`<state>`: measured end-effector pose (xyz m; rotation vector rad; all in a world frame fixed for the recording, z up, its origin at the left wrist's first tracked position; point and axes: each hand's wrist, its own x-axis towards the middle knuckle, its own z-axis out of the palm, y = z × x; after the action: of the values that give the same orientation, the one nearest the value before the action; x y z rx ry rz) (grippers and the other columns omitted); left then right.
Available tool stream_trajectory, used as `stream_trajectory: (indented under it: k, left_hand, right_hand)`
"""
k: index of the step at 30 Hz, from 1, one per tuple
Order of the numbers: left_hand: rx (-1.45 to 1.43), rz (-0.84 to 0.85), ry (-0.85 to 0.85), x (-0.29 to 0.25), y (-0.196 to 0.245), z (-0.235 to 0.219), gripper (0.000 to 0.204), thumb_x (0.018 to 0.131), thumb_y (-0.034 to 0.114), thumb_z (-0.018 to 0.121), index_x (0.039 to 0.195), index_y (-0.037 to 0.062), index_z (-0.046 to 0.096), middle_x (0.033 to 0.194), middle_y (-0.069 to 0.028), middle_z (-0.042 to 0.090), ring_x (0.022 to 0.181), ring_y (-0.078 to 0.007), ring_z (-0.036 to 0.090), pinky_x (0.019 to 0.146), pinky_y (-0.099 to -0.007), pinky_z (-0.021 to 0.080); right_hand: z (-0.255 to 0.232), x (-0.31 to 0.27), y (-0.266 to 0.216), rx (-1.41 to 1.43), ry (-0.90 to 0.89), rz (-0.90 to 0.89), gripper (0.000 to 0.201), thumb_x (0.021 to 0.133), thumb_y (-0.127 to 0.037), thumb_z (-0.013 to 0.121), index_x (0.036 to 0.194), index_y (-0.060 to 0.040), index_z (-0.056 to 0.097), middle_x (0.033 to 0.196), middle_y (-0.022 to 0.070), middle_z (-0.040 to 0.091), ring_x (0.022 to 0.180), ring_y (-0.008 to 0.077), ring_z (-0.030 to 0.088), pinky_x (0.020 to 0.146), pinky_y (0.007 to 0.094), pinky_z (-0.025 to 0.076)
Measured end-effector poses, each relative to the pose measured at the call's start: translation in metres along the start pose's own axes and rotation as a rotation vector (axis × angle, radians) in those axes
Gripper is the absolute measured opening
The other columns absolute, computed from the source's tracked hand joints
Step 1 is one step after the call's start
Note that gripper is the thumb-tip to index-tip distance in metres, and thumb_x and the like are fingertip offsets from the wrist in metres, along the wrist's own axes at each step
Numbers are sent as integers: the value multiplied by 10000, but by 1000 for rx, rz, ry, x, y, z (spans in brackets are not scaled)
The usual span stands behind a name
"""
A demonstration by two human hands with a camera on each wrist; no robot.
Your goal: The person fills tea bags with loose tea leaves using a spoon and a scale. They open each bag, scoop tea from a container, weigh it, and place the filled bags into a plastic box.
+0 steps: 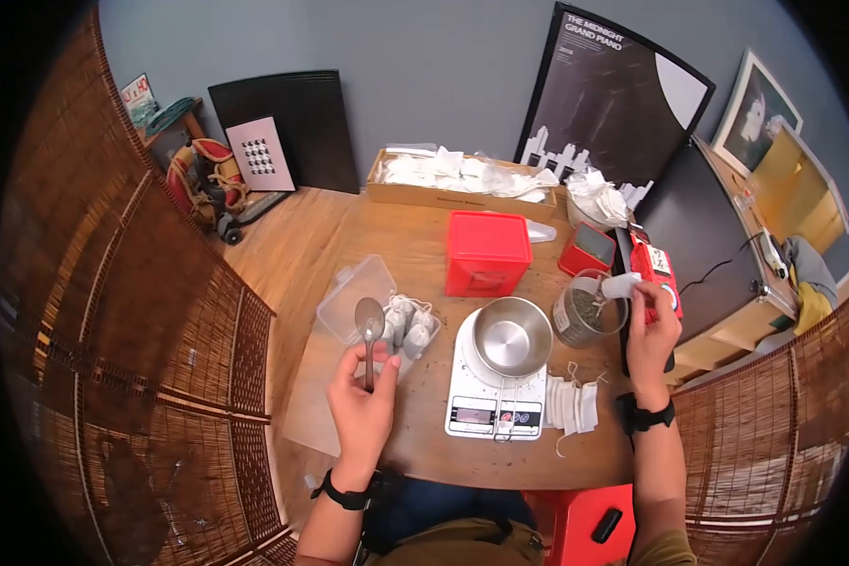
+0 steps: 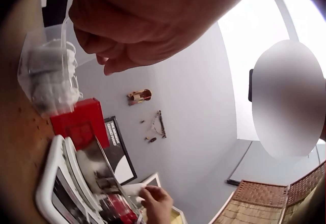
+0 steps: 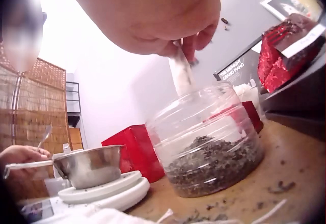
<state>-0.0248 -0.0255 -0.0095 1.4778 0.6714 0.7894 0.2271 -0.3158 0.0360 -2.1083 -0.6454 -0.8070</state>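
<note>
My left hand [image 1: 363,396] grips a grey spoon [image 1: 370,325] by its handle, bowl upward, above a clear plastic box [image 1: 341,307] of filled white drawstring bags [image 1: 410,325]. My right hand [image 1: 656,335] pinches a narrow, whitish, tube-like piece [image 3: 181,73] over the mouth of a clear jar [image 3: 204,127]; its exact kind I cannot tell. Dried green-grey leaves [image 3: 214,160] fill the lower part of this jar. Between the hands, a steel pan [image 1: 513,338] with a wire handle sits on a white kitchen scale [image 1: 472,391].
Flat white drawstring bags [image 1: 573,404] lie right of the scale. Behind stand a red lidded box [image 1: 488,253], a smaller red container [image 1: 589,249] and a cardboard tray [image 1: 462,201] of white bags. A red packet [image 1: 665,274] lies beyond the jar. Leaf crumbs dot the wooden table [image 1: 424,462].
</note>
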Motion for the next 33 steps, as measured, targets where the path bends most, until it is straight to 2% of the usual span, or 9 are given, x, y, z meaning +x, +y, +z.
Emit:
stream_trajectory:
  k: [5,7,10,13,17,23,27,28,33]
  left_hand:
    - [257,177,57,23,-4,-7,223,948,-5,772,1164,-36,728,996,-115,748,709,-151,667,597,-273,490]
    - [492,282,61,25,3,-7,232,936,-24,738,1168,-33,746,1020,-207,726,799,-326,708,684,-386,553]
    - [617,517,57,33,1,1,251,944,-18,736,1193,-31,754,976,-210,711,807,-347,710,706,-419,548]
    - [733,501,-3,31,5,10,248,938,-16,715,1179,-42,764,987,-247,705,878,-436,701,789,-489,558]
    - [802,489,-56,35,0,8,161,951,-20,691,1091,-71,753,990,-253,711,875,-459,698,784,-503,547]
    - [671,569,78,26,12,11,106,964,-30,709,1062,-68,727,931,-184,690,730,-314,669,651,-408,517]
    - [568,582,77,-1,41,16,119,942,-57,725,1060,-65,726,843,-117,594,633,-209,524,589,-330,425]
    - [579,615,64,-7,44,16,114,927,-62,735,1040,-65,727,815,-67,562,630,-136,471,582,-285,376]
    - [357,450,-137,-39,35,20,98,907,-73,748,1003,-63,732,867,-1,621,664,-28,463,584,-214,345]
  right_hand:
    - [-2,-8,4,64,39,66,68,1020,-3,720,1083,22,714,956,80,730,865,160,706,819,293,561]
    - [-6,-7,4,5,-20,22,75,1023,-17,726,1084,26,713,944,67,738,855,138,689,809,283,553]
    - [-5,-11,9,21,15,24,82,1017,-30,744,1078,18,719,938,51,749,839,92,664,788,259,539]
    - [-8,-17,28,79,-117,191,68,981,-33,769,1022,-6,723,926,86,757,798,140,686,772,298,553]
    - [-25,-23,13,192,75,203,166,975,13,781,1112,6,688,995,71,750,872,118,711,800,276,570]
    - [-62,-72,8,600,96,432,131,1011,58,718,1125,22,664,1096,75,706,1019,119,716,846,255,585]
    - [-88,-104,-16,-49,-129,76,149,933,108,716,1049,17,692,1049,136,744,955,250,748,847,339,600]
    - [-87,-115,-20,-62,-205,48,165,881,104,714,1019,13,706,1066,168,750,952,342,745,843,389,607]
    - [-84,-145,-19,-53,-563,-47,186,848,84,695,1016,4,711,1114,161,760,1040,364,730,902,442,598]
